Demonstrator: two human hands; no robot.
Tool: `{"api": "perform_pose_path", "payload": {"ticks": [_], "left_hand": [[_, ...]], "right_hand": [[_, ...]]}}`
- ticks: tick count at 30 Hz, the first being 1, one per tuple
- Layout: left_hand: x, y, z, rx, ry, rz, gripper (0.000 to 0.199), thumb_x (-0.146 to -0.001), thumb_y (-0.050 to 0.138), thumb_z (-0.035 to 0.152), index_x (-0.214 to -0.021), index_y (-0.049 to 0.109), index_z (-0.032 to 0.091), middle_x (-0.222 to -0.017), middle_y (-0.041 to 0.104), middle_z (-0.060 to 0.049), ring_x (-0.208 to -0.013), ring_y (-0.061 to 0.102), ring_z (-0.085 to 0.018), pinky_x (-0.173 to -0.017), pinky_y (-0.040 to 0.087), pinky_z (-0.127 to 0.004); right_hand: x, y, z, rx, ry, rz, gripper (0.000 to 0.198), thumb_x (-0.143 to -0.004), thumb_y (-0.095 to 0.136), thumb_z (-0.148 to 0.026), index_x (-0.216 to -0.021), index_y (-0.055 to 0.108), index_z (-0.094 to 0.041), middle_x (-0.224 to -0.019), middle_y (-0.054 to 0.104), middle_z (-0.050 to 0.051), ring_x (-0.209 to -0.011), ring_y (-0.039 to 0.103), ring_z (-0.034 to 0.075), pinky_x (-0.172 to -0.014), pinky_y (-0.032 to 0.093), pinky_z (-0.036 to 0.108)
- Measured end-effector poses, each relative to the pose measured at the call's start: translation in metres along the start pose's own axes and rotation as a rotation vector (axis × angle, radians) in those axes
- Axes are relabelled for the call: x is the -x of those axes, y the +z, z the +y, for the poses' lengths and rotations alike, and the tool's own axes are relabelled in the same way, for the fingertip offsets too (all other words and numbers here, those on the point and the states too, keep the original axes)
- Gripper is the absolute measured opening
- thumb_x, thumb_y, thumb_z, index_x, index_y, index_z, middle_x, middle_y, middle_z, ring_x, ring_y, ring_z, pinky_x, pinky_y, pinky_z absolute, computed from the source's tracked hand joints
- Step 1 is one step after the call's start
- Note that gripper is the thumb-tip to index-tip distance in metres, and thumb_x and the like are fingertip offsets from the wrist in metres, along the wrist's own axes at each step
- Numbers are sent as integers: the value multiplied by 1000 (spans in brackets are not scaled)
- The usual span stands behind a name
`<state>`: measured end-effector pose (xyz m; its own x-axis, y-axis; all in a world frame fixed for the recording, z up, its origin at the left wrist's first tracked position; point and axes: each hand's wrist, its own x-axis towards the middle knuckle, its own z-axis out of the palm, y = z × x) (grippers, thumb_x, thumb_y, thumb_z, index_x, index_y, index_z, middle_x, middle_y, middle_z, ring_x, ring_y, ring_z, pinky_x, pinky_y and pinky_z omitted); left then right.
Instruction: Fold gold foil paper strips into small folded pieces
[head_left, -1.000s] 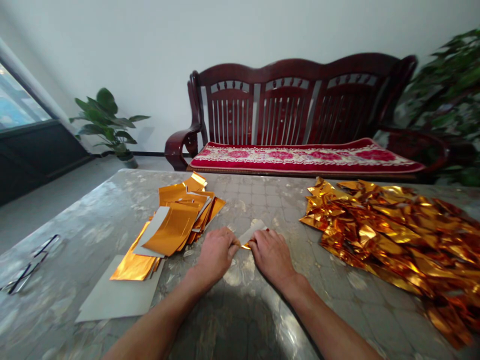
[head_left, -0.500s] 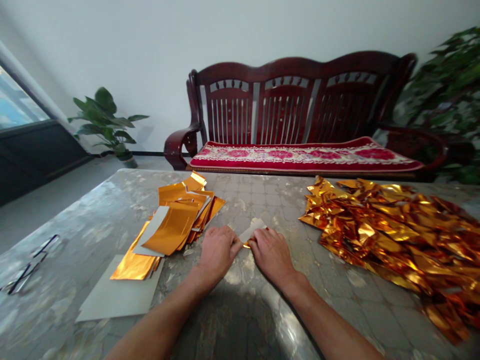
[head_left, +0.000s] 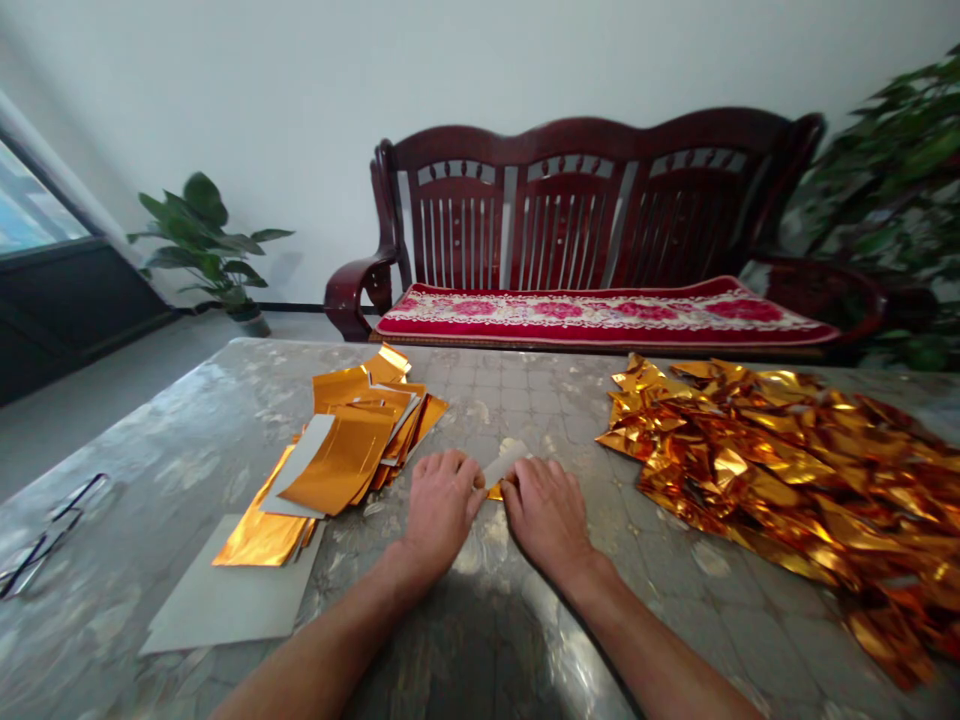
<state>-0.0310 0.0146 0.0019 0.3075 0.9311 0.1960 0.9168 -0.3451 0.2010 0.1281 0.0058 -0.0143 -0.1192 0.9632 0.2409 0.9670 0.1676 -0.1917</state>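
Observation:
Between my two hands, low over the table, is a small sheet of foil paper (head_left: 504,464), its pale side up and a gold folded edge showing near me. My left hand (head_left: 444,500) pinches its left end with fingers curled. At the other end my right hand (head_left: 541,505) is closed on it, thumb against the gold fold. Most of the sheet is hidden by my fingers. Left of my hands lies a loose stack of flat gold foil paper sheets (head_left: 341,460), some with the pale side up. On the right spreads a large heap of folded gold foil pieces (head_left: 765,470).
The table (head_left: 480,400) has a grey patterned cover. Grey sheets (head_left: 232,600) lie under the stack, and eyeglasses (head_left: 49,545) rest at the left edge. Beyond the table stands a dark wooden bench (head_left: 566,220) with a red floral cushion (head_left: 600,310). Potted plants (head_left: 202,240) flank it.
My hands keep hold of the foil paper and have shifted only slightly. A little more of the gold fold shows between my thumbs. The view has moved a touch.

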Motion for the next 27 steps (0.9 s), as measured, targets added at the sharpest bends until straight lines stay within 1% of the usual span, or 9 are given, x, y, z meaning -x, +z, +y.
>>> {"api": "perform_pose_path", "payload": {"ticks": [2, 5, 9, 12, 16, 19, 23, 25, 27], "left_hand": [[1, 1, 0, 25, 29, 37, 8, -89, 60, 28, -96, 63, 25, -107, 61, -3, -101, 52, -23, -93, 37, -39], [1, 3, 0, 35, 105, 56, 14, -92, 56, 27, -102, 66, 30, -117, 59, -3, -108, 51, -23, -100, 35, -43], [1, 10, -5, 16, 206, 41, 29, -94, 53, 23, -115, 65, 38, -131, 58, -1, -126, 45, -26, -110, 27, -50], [2, 15, -8, -16, 250, 20, 35, -93, 54, 20, -120, 63, 39, -137, 57, 0, -134, 40, -28, -112, 26, -54], [3, 16, -9, -51, 278, 5, 39, -91, 55, 18, -125, 61, 36, -142, 54, -2, -137, 38, -30, -112, 29, -54], [7, 12, -5, -67, 315, 2, 36, -93, 52, 21, -126, 60, 32, -142, 54, -3, -139, 37, -30, -113, 29, -52], [15, 10, 2, -25, 409, 19, 32, -95, 51, 29, -126, 59, 28, -140, 56, -2, -141, 34, -30, -116, 26, -52], [17, 14, 5, 2, 473, 33, 30, -95, 53, 31, -123, 61, 26, -136, 59, -4, -141, 35, -29, -116, 27, -50], [16, 19, 7, 26, 517, 57, 25, -95, 54, 29, -117, 64, 24, -130, 63, -6, -139, 39, -27, -114, 32, -47]], "right_hand": [[-1, 0, 1, -4, 19, -3, 9, -93, 55, -29, -89, 58, -22, -93, 66, 4, -90, 54, 24, -73, 29, 35], [-2, 0, 3, -31, 30, -17, 9, -93, 55, -30, -90, 58, -22, -94, 65, 4, -89, 54, 23, -72, 30, 34], [-5, 0, 5, -63, 17, -29, 11, -95, 54, -31, -91, 57, -22, -93, 65, 3, -89, 54, 23, -73, 30, 34], [-5, 0, 7, -92, 3, -40, 7, -95, 52, -26, -92, 57, -22, -94, 65, 3, -89, 54, 22, -75, 31, 33], [-1, 0, 9, -117, -5, -26, 5, -94, 54, -24, -97, 57, -21, -98, 65, 3, -92, 54, 21, -78, 32, 32], [1, -2, 13, -111, -40, -21, 7, -93, 55, -24, -99, 57, -21, -99, 64, 4, -94, 53, 22, -79, 32, 33], [2, -6, 23, -150, -94, -30, 9, -92, 54, -18, -98, 58, -23, -99, 63, 2, -94, 52, 21, -79, 32, 32], [2, -8, 29, -177, -117, -39, 10, -92, 53, -16, -95, 59, -24, -98, 63, 1, -94, 52, 19, -80, 32, 30], [2, -9, 32, -199, -132, -47, 13, -92, 52, -14, -92, 60, -24, -96, 62, 1, -94, 52, 18, -81, 33, 29]]}}
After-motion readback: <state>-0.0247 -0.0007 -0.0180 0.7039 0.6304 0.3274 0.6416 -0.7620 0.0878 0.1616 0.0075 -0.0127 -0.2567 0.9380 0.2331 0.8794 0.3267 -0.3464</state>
